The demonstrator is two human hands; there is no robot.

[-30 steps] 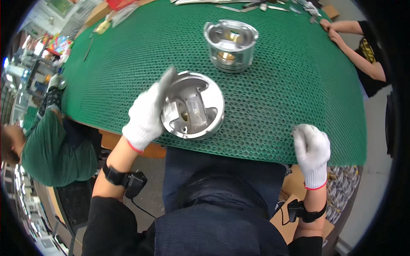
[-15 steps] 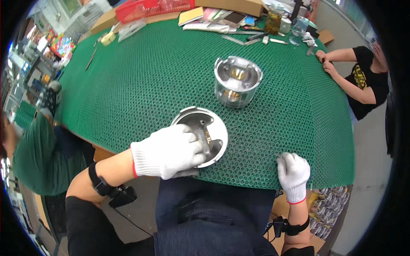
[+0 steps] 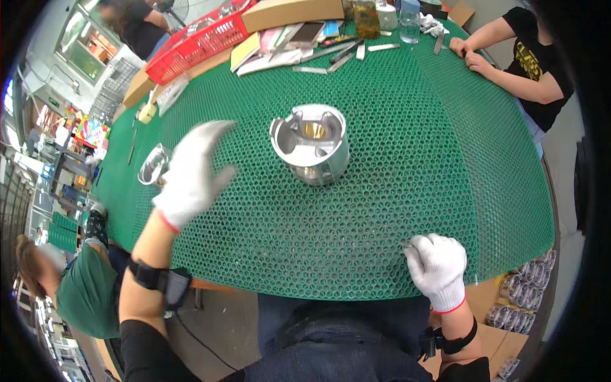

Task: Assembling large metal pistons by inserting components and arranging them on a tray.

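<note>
A metal piston [image 3: 326, 162] with a brass-coloured bushing stands hollow side up on the green honeycomb mat [image 3: 356, 242]. A second piston [image 3: 153, 167] sits at the left of the mat, partly hidden behind my left hand [image 3: 193, 172]. That hand, in a white knitted glove with a red cuff edge, is over the mat between the two pistons. It is open, fingers stretched and thumb apart, slightly blurred. Near the front right edge rests my right hand [image 3: 439, 264], gloved alike and closed. A small dark tip shows at its fingers; I cannot make out what it belongs to.
Along the back lie a red plastic crate [image 3: 191, 48], notebooks [image 3: 280, 48], pens and jars [image 3: 367, 22]. A co-worker's hands [image 3: 468, 56] rest at the right edge. Another person in green [image 3: 89, 293] sits at the left. Several pistons [image 3: 525, 290] stand below the right edge.
The piston my left hand held is now at the left side of the mat, released, and that hand has opened. My view has shifted; the right hand stays closed near the front edge.
</note>
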